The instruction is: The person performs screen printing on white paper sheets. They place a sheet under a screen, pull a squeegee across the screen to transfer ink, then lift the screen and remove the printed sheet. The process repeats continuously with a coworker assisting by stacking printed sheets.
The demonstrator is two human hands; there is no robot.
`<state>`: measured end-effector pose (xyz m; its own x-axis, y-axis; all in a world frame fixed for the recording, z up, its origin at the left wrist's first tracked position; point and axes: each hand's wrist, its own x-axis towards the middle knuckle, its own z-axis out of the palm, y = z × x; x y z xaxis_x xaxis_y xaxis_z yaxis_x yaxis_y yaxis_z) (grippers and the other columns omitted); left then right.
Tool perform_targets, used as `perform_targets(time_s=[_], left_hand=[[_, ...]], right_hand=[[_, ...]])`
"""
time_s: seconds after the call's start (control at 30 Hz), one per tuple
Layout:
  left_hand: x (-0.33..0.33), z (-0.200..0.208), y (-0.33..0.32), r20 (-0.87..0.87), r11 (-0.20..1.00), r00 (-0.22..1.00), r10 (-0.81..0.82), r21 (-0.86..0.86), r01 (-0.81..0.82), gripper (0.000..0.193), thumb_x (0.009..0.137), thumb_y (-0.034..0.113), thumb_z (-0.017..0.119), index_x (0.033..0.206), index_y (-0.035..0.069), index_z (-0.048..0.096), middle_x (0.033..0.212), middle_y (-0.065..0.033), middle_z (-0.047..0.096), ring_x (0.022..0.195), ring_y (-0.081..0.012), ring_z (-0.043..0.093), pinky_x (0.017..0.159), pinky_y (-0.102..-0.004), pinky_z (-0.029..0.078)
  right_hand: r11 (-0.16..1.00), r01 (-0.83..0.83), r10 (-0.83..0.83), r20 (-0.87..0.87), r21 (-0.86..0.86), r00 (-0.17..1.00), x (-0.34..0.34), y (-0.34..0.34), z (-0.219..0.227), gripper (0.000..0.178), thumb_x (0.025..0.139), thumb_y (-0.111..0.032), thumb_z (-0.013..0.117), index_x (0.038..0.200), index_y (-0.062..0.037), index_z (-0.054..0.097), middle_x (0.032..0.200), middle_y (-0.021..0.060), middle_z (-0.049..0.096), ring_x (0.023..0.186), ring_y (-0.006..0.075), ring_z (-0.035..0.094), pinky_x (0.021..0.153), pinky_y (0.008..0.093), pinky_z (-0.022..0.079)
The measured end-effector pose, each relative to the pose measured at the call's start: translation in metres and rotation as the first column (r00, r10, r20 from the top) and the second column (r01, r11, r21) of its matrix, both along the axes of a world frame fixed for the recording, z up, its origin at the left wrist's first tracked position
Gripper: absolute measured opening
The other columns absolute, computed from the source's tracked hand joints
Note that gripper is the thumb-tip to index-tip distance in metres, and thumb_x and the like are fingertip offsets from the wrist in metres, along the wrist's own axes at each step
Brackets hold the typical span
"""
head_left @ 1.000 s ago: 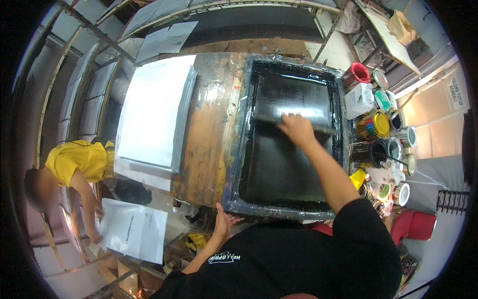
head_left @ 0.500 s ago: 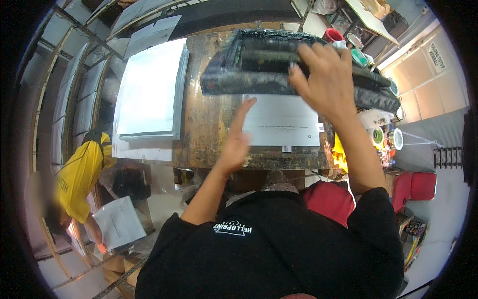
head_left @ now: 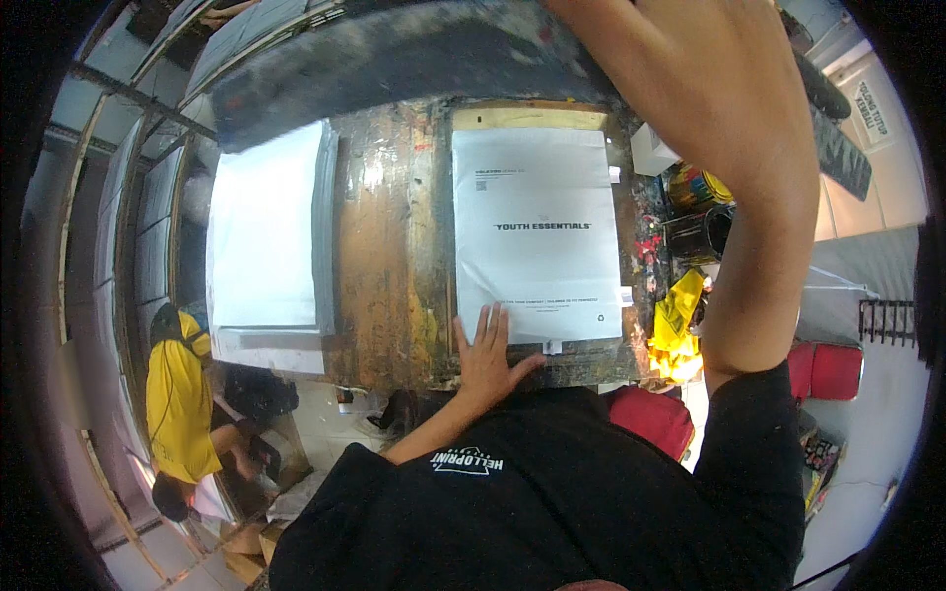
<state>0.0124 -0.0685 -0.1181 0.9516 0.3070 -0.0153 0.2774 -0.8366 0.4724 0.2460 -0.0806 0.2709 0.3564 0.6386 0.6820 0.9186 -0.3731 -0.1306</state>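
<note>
The printed white sheet [head_left: 537, 261] lies flat on the table [head_left: 379, 227], ahead of the nearer left hand [head_left: 483, 366], its long axis running away from the person. That hand's fingers spread flat over the sheet's near left corner, gripping nothing. The right hand [head_left: 631, 39] runs off the upper edge; its grip cannot be told. The sheet looks thin, smooth, rectangular; the table, scuffed, stained wood.

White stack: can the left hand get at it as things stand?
Likely yes: only stained tabletop shows between the left hand and the white stack, though the hand would have to leave the printed white sheet.
</note>
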Motion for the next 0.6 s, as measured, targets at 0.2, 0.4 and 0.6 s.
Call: perform_targets(time_s=[0.2, 0.4, 0.6], left_hand=[[0.064, 0.092, 0.047, 0.561, 0.995, 0.823, 0.087, -0.081, -0.049, 0.054, 0.083, 0.018, 0.084, 0.129, -0.001, 0.064, 0.123, -0.0206, 0.070, 0.091, -0.0296, 0.071, 0.075, -0.0375, 0.056], [-0.038, 0.096, 0.171, 0.198, 0.668, 0.717, 0.668, -0.584, -0.461, 0.065, 0.079, -0.008, 0.060, 0.143, 0.000, 0.052, 0.103, -0.0157, 0.070, 0.071, -0.0136, 0.064, 0.059, -0.0276, 0.053], [-0.157, 0.118, 0.364, -0.181, 0.690, 0.718, 0.672, -0.196, -0.696, 0.080, 0.073, -0.008, 0.060, 0.150, 0.010, 0.047, 0.100, -0.0205, 0.070, 0.080, -0.0194, 0.067, 0.068, -0.0323, 0.057]], right_hand=[[0.998, -0.055, 0.058, 0.203, -0.020, 0.977, 0.038, 0.007, 0.010, 0.039, 0.086, -0.031, 0.056, 0.072, 0.0044, 0.057, 0.063, 0.0215, 0.057, 0.063, 0.0377, 0.059, 0.063, 0.0481, 0.045], [0.999, 0.041, -0.039, 0.072, -0.023, 0.997, 0.027, 0.005, 0.008, 0.039, 0.087, -0.032, 0.056, 0.071, 0.0035, 0.057, 0.064, 0.0209, 0.057, 0.062, 0.0364, 0.058, 0.063, 0.0471, 0.044], [0.990, 0.144, -0.143, 0.112, 0.005, 0.983, -0.014, 0.001, -0.009, 0.039, 0.087, -0.033, 0.057, 0.071, 0.0025, 0.056, 0.066, 0.0202, 0.057, 0.062, 0.0352, 0.057, 0.063, 0.0461, 0.043]])
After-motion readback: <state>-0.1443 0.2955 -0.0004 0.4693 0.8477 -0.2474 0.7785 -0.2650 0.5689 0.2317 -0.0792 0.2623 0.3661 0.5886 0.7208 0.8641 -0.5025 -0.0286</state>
